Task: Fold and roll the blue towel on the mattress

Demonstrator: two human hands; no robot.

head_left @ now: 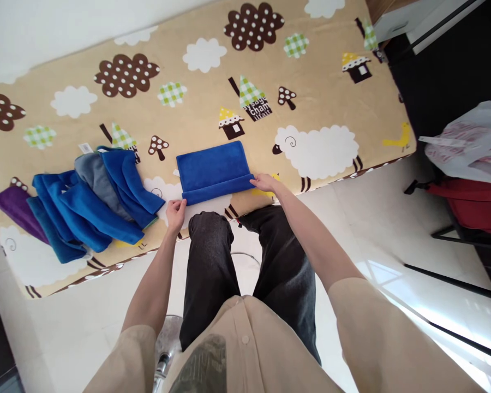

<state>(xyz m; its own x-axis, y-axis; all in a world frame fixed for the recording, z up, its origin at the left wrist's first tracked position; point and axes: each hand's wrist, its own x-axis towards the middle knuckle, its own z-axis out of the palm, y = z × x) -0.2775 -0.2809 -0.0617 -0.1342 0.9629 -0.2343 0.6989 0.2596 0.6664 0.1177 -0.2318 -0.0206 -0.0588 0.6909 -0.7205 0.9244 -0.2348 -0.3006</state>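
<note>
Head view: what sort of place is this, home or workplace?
Probably a home: a mat printed with sheep and houses, tiled floor, and a pile of cloths beside the blue cloth being folded.

The purple cloth (16, 210) at frame left is lying partly hidden under the blue cloths (85, 210); the plastic bag (472, 142) is running off the right edge.

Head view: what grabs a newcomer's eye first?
The bright blue cloth at the near edge of the patterned beige mat, its near edge rolled over, with the left hand and right hand pinching the roll's two ends. Left of it lies a loose pile of cloths, blue, grey and purple.
</note>
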